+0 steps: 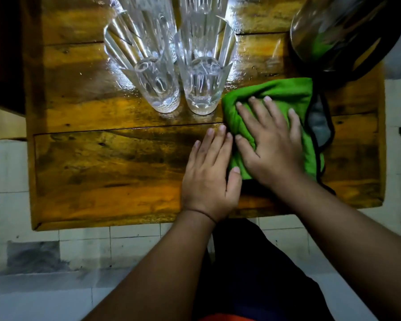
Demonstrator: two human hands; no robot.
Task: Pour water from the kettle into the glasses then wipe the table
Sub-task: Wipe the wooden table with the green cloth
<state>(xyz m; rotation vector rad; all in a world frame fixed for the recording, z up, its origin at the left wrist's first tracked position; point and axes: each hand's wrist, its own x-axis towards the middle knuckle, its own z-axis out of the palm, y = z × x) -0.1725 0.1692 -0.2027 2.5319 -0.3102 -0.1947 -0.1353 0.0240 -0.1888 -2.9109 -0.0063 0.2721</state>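
The cloth lies near the table's right edge, soft and light; press flat, don't pinch. Your right hand lies spread open on it, your left hand open on bare wood beside. Beyond, four glasses stand, fragile, tippy; the kettle occupies the far right corner.

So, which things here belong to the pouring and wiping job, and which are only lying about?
Belong to the job:
- glasses, two at least
- kettle
- green cloth, under the right hand
- wooden table, with the left hand flat on it

Only lying about:
- nothing on the table; only the tiled floor below
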